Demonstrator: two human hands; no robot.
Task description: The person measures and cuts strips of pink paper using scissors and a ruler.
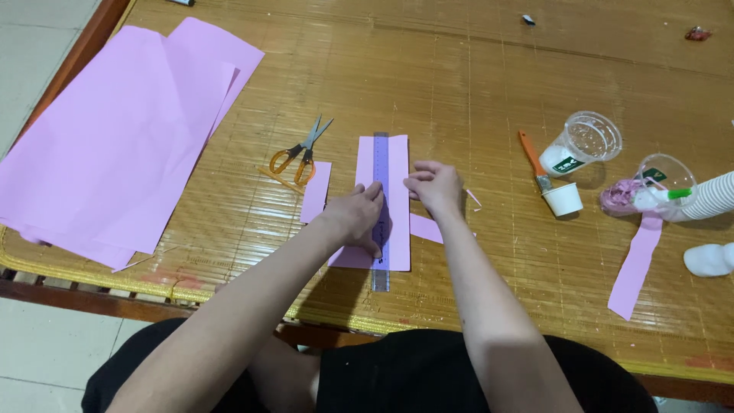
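Note:
A long pink paper strip (397,164) lies on the bamboo mat (474,84) in front of me. A clear bluish ruler (381,164) runs lengthwise down its middle. My left hand (355,218) presses on the ruler and the strip's left side. My right hand (436,187) rests at the strip's right edge, fingers pinched together at the paper; whether it holds a pen I cannot tell. A smaller pink piece (316,191) lies just left of the strip, and another pink scrap (426,228) sticks out under my right wrist.
Orange-handled scissors (300,153) lie left of the strip. Large pink sheets (115,138) cover the mat's left. At right are a clear plastic cup (585,141), a small white cup with a brush (562,197), a cup with pink scraps (650,187), stacked paper cups (711,195) and another pink strip (636,264).

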